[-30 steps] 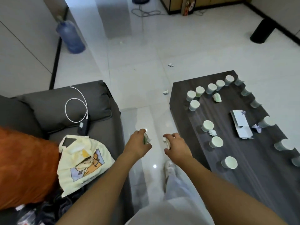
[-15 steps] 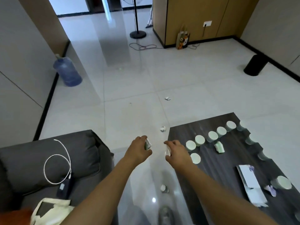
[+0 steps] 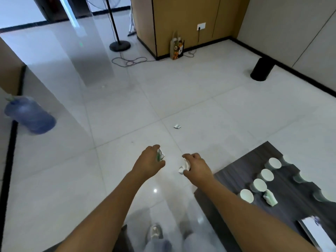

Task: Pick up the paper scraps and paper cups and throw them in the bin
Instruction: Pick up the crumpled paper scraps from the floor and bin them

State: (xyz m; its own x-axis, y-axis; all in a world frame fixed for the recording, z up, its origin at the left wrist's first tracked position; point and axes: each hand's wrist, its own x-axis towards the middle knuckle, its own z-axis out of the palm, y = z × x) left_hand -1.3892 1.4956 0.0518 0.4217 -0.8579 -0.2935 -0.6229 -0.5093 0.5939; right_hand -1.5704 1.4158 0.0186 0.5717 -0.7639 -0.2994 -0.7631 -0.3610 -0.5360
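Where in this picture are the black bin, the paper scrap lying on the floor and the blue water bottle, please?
black bin [image 3: 261,70], head view, middle of its side wall.
paper scrap [image 3: 177,126], head view, centre of the scrap on the tile.
blue water bottle [image 3: 31,115], head view, middle of its body.

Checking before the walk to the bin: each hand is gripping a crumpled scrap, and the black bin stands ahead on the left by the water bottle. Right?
Not quite. The head view shows the black bin ahead on the right, near the wall. The left hand and right hand do each grip a crumpled scrap; the water bottle is on the left.
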